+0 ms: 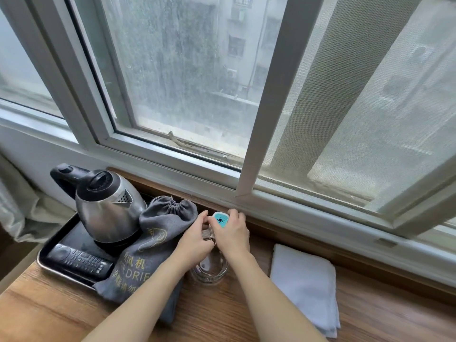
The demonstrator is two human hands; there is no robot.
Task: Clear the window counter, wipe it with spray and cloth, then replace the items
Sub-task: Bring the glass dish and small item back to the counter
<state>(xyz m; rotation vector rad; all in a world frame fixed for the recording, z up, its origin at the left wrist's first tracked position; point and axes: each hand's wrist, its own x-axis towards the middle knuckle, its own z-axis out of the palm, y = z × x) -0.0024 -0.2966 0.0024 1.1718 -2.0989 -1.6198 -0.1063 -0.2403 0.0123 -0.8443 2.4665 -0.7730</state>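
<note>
Your right hand [230, 232] curled over a small white device with a teal face [219, 219], close to the window frame [197, 169], while your left hand [195, 236] met it fingertip to fingertip just beside a grey drawstring bag [153, 243]. Below your wrists sat a clear glass dish [209, 272] on the wooden counter [222, 312]. To your left, a black tray [49, 265] carried a steel kettle [106, 206] and a remote control [79, 261], with the bag lying partly over the tray's edge. A folded white cloth [304, 285] lay to your right.
</note>
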